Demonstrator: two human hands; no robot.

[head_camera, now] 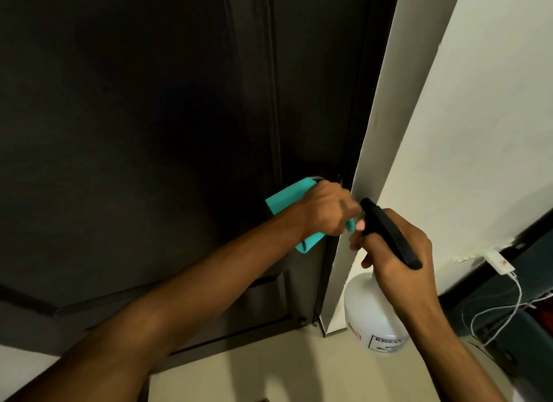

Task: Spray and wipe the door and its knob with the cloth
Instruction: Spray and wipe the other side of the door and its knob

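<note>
Left grip (326, 210): cloth (287, 199) slanting down-right.

**Floor by the door, that's about it**

So the only surface carrying anything here is the pale cream smooth floor (269, 368), running right up against the bottom edge of the dark brown panelled door (149, 117). Over on the right, thin white tangled cables (505, 312) trail down by a dark low unit; whether they reach the floor, can't tell.

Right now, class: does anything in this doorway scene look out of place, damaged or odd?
Nothing is spilled or broken. Only the loose white cables stand out, dangling in a tangle from a charger on the wall, right of the dark door.
</note>
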